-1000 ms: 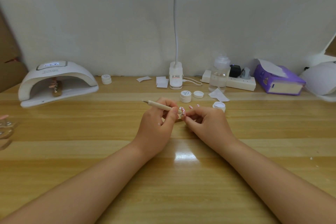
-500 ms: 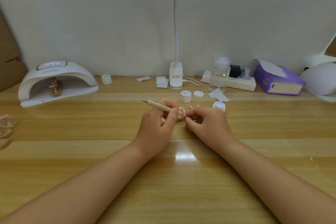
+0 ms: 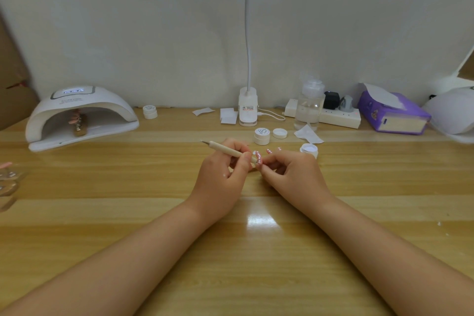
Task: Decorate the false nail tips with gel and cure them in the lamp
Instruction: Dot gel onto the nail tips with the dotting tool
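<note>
The wooden table (image 3: 256,251) has a glossy, smooth finish that mirrors the light. The nail lamp (image 3: 82,115) looks like smooth white plastic, the dotting tool (image 3: 225,149) has a matt wooden shaft with a metal tip, and the pump bottle (image 3: 309,108) is clear plastic.

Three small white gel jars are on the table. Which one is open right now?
The small white gel jar just beyond the right hand: its top shows pale contents. The labelled jar at centre and the jar beside the curing lamp are lidded.

Pink white-dotted nail tip (image 3: 259,161) at wooden dotting tool's (image 3: 227,150) tip; more tips inside white curing lamp (image 3: 77,115).
</note>
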{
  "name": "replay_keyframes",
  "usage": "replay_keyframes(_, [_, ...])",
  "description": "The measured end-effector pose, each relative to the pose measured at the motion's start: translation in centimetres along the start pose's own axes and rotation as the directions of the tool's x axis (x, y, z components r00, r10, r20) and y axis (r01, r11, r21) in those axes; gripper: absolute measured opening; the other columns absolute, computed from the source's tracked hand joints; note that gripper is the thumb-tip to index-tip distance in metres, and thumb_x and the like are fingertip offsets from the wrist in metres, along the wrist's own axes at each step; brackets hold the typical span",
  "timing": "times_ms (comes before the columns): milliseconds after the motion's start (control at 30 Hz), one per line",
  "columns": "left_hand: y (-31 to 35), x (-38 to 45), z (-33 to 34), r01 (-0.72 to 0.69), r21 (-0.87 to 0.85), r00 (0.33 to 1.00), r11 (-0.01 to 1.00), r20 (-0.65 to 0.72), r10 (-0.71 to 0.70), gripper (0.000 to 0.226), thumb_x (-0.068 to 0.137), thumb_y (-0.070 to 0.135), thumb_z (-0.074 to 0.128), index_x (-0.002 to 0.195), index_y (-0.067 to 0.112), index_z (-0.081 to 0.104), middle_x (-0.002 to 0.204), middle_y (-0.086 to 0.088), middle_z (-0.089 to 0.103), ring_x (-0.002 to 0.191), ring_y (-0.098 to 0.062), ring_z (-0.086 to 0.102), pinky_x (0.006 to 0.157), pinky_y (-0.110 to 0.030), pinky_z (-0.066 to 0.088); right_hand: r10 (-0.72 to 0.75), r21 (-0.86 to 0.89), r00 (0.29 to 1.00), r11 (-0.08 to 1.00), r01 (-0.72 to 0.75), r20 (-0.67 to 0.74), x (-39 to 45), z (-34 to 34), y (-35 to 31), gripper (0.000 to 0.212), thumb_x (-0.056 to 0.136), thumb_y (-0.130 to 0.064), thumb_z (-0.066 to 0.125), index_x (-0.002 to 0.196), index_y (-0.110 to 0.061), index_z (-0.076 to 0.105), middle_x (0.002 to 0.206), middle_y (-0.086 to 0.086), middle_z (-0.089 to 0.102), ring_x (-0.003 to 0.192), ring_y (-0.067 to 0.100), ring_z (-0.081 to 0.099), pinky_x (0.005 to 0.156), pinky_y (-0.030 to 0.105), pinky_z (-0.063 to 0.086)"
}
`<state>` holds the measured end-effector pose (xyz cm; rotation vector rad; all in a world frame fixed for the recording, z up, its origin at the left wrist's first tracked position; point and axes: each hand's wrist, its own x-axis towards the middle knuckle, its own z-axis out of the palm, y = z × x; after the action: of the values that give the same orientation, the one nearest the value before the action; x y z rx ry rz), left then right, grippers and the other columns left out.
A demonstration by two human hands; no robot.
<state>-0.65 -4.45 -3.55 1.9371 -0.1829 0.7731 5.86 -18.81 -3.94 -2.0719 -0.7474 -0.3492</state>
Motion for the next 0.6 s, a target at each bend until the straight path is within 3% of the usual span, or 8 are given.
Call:
replay_keyframes(500, [-0.01,0.04,0.04,-0.020,0.008,1.000,1.000,-0.005,0.020,0.008,0.088,0.024,0.050,0.082,0.023,0.056,0.079,0.007,0.064,0.071,-0.014,0.063,0.066,-0.040,0.050,0.006,0.010,1.000,1.000,-0.006,-0.002,0.02,0.00,0.04,0.007,0.079,-0.015,0.070,0.082,-0.019,0.075,0.066,-0.015,0.065,0.059,0.001,0.057,0.062,0.017,0.047])
replay_keyframes(600, [-0.01,0.08,-0.10,-0.042,0.001,0.996,0.999,-0.077,0.042,0.010,0.089,0.025,0.050,0.082,0.031,0.054,0.081,0.008,0.065,0.071,-0.011,0.063,0.065,-0.035,0.052,0.008,0.014,1.000,1.000,-0.008,-0.003,0.00,-0.01,0.04,0.005,0.079,-0.016,0.071,0.081,-0.019,0.075,0.065,-0.018,0.063,0.059,0.001,0.057,0.063,0.017,0.047])
